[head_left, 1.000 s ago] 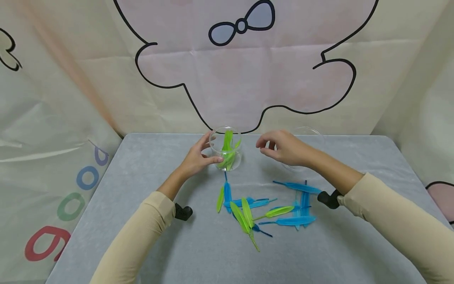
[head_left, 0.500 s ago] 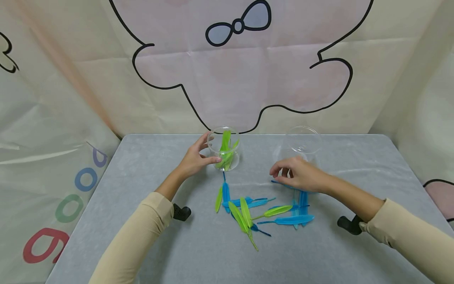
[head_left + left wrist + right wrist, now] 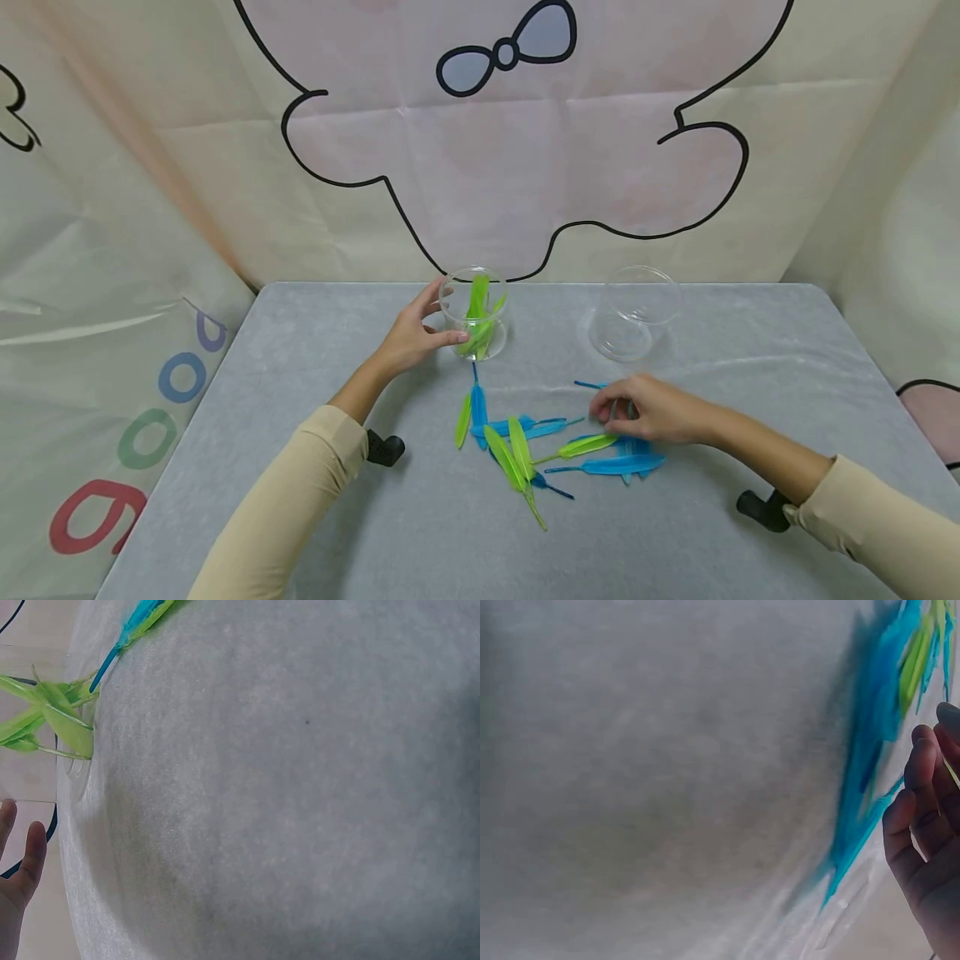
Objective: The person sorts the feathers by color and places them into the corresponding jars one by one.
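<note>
At the table's far side my left hand [image 3: 416,333] holds a clear plastic cup [image 3: 501,342], its thumb in front and fingers at the left. Green feathers [image 3: 477,308] stand inside that cup. My right hand [image 3: 652,408] hovers over a cluster of blue feathers, partly covering them; its fingers are loosely bent and I see nothing between them. Just left of its thumb lies a green feather [image 3: 588,446], with a blue feather [image 3: 607,465] below. The right wrist view has the right hand [image 3: 930,825] beside blue feathers [image 3: 866,772].
A second clear cup [image 3: 630,342] stands farther right at the back. Several more feathers lie mid-table, among them a green feather [image 3: 508,458] and an upright-lying blue feather [image 3: 478,408]. The grey cloth-covered table [image 3: 420,533] ends against a printed backdrop [image 3: 480,167].
My right hand has come from between the two cups toward me and to the right, down over the blue feathers. The left hand and its cup have stayed in place.
</note>
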`<state>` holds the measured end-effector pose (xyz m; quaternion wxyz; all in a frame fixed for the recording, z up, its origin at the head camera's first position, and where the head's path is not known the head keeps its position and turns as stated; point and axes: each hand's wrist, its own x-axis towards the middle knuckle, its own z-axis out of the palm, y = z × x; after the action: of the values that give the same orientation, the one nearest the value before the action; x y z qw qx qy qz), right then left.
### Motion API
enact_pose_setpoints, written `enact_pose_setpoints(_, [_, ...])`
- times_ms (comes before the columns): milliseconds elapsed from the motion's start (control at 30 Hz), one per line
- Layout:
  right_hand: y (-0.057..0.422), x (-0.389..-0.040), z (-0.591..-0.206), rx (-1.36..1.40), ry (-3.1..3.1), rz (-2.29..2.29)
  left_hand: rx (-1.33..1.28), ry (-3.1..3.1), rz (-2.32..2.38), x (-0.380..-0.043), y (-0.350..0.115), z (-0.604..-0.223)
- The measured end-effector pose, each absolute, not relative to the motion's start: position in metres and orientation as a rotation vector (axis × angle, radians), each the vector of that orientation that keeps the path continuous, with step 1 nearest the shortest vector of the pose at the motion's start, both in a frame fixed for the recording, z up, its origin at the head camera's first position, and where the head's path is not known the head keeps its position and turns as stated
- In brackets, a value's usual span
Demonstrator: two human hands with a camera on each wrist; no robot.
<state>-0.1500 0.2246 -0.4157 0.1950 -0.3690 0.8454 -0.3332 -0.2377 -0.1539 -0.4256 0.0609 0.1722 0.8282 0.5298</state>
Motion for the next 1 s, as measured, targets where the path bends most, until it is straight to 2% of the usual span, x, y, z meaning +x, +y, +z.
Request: enact_pose_setpoints(1000, [0.230, -0.137, -0.432, -1.022, 2.403, -0.971, 0.485, 2.514, 1.585, -0.237, -0.152, -0.424])
